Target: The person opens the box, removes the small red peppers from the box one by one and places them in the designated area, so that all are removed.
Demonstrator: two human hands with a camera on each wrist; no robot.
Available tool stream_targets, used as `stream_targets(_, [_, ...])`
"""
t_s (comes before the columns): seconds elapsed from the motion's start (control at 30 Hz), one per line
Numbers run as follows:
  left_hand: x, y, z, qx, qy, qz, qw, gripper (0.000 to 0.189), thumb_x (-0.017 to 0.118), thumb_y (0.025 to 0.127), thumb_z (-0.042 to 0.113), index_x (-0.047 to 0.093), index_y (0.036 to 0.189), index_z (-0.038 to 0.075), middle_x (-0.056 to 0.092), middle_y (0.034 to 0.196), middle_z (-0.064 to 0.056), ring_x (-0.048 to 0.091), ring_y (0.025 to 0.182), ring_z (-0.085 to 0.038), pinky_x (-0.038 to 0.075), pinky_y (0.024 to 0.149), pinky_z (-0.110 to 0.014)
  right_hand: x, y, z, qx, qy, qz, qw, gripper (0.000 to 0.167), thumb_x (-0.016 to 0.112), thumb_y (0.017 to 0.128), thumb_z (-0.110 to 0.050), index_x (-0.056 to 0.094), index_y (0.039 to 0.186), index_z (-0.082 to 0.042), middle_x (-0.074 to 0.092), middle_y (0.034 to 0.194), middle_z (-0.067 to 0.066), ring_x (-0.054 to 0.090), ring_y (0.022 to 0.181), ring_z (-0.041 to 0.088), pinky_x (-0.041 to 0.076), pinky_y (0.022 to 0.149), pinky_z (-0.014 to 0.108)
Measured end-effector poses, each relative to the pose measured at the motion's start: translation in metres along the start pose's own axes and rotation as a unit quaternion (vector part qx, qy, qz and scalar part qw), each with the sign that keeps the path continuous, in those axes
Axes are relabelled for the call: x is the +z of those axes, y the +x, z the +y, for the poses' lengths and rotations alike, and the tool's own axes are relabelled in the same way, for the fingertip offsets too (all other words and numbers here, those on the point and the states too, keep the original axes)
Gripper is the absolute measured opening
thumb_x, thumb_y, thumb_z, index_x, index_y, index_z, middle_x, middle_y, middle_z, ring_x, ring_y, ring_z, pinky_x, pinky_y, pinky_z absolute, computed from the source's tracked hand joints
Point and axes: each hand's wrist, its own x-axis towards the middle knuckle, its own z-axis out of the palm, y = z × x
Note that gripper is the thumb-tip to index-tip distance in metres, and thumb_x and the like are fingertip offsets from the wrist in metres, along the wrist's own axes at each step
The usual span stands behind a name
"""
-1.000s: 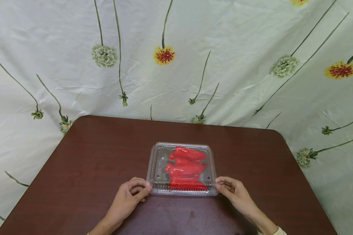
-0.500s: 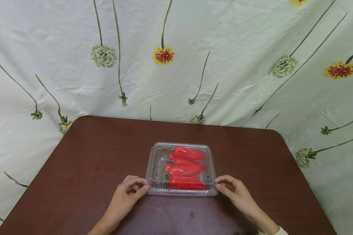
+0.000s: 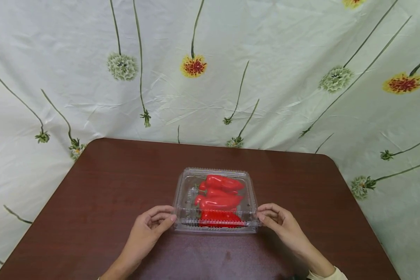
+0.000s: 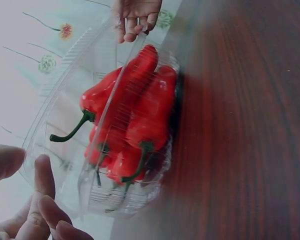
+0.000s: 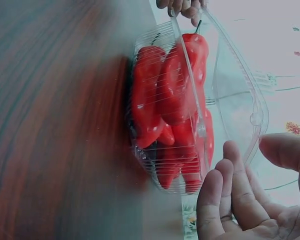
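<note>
A clear plastic clamshell container (image 3: 215, 230) sits on the table, holding several red peppers (image 3: 218, 202) with green stems. Its hinged lid (image 5: 260, 105) is tilted up at the near side, leaving a wedge-shaped gap above the ribbed base (image 4: 140, 197). At the lid's near left corner, my left hand (image 3: 148, 229) pinches the edge between thumb and index finger. My right hand (image 3: 283, 223) pinches the near right corner the same way. In both wrist views, the other fingers stay beside the container, off the base. The peppers lie stacked crosswise in the base.
A dark reddish-brown wooden table (image 3: 126, 179) with rounded far corners carries the container. Behind and beside it hangs a pale curtain (image 3: 283, 50) printed with flowers and long stems.
The lid was down over the base and has now risen at its near edge. Both hands have moved slightly up with it, and the left has shifted a little left.
</note>
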Motion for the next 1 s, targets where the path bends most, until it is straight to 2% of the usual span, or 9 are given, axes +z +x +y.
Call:
stream_targets(0.17, [-0.003, 0.004, 0.002, 0.023, 0.000, -0.007, 0.9997, 0.040, 0.074, 0.092, 0.014, 0.060, 0.129, 0.007, 0.076, 0.096, -0.008, 0.068, 0.084, -0.011, 0.052, 0.073, -0.023, -0.001, 0.002, -0.003, -0.018, 0.017, 0.002, 0.9997, 0.035, 0.062, 0.098, -0.006, 0.052, 0.130, 0.006, 0.072, 0.107, -0.004, 0.069, 0.097, 0.009, 0.055, 0.082, 0.025])
stream_targets(0.33, [-0.005, 0.009, 0.005, 0.060, -0.012, -0.009, 0.9981, 0.027, 0.071, 0.093, 0.008, 0.064, 0.119, 0.003, 0.076, 0.098, -0.008, 0.069, 0.090, -0.010, 0.053, 0.076, -0.022, -0.003, 0.004, -0.006, -0.044, 0.006, 0.010, 0.9990, 0.029, 0.063, 0.097, -0.004, 0.058, 0.124, 0.005, 0.071, 0.108, -0.002, 0.068, 0.098, 0.010, 0.054, 0.084, 0.023])
stream_targets(0.43, [-0.006, 0.012, 0.010, 0.072, -0.015, -0.008, 0.9972, 0.020, 0.069, 0.094, 0.008, 0.066, 0.113, 0.001, 0.075, 0.100, -0.010, 0.070, 0.093, -0.010, 0.053, 0.081, -0.020, -0.003, 0.005, -0.009, -0.057, -0.001, 0.013, 0.9983, 0.023, 0.062, 0.097, -0.003, 0.061, 0.119, 0.005, 0.072, 0.108, -0.002, 0.068, 0.099, 0.009, 0.054, 0.084, 0.023])
stream_targets(0.6, [-0.009, 0.017, 0.020, 0.094, -0.014, -0.015, 0.9953, 0.020, 0.067, 0.096, 0.008, 0.066, 0.114, 0.000, 0.074, 0.105, -0.010, 0.071, 0.100, -0.017, 0.053, 0.087, -0.020, -0.006, 0.008, -0.018, -0.073, -0.009, 0.018, 0.9971, 0.021, 0.057, 0.101, -0.005, 0.062, 0.119, 0.005, 0.072, 0.110, 0.007, 0.068, 0.093, 0.008, 0.056, 0.080, 0.025])
stream_targets(0.7, [-0.012, 0.021, 0.024, 0.116, -0.014, -0.023, 0.9929, 0.022, 0.066, 0.096, 0.006, 0.065, 0.117, -0.002, 0.073, 0.108, -0.007, 0.070, 0.102, -0.015, 0.053, 0.088, -0.020, -0.008, 0.011, -0.022, -0.086, -0.020, 0.025, 0.9958, 0.021, 0.054, 0.103, -0.007, 0.063, 0.119, 0.004, 0.071, 0.111, 0.011, 0.066, 0.092, 0.011, 0.056, 0.079, 0.027])
stream_targets(0.9, [-0.016, 0.030, 0.030, 0.146, -0.017, -0.038, 0.9884, 0.028, 0.067, 0.094, 0.002, 0.063, 0.121, -0.006, 0.071, 0.112, -0.016, 0.068, 0.101, -0.014, 0.054, 0.085, -0.021, -0.010, 0.016, -0.031, -0.092, -0.031, 0.040, 0.9944, 0.022, 0.059, 0.100, -0.005, 0.062, 0.120, 0.004, 0.071, 0.110, 0.000, 0.067, 0.093, 0.010, 0.057, 0.080, 0.028])
stream_targets(1.0, [-0.016, 0.035, 0.032, 0.152, -0.013, -0.036, 0.9877, 0.029, 0.069, 0.093, 0.003, 0.063, 0.120, -0.006, 0.072, 0.110, -0.013, 0.068, 0.099, -0.014, 0.054, 0.083, -0.022, -0.012, 0.020, -0.034, -0.084, -0.034, 0.050, 0.9946, 0.023, 0.062, 0.099, -0.005, 0.062, 0.121, 0.003, 0.070, 0.106, -0.002, 0.067, 0.093, 0.009, 0.057, 0.080, 0.027])
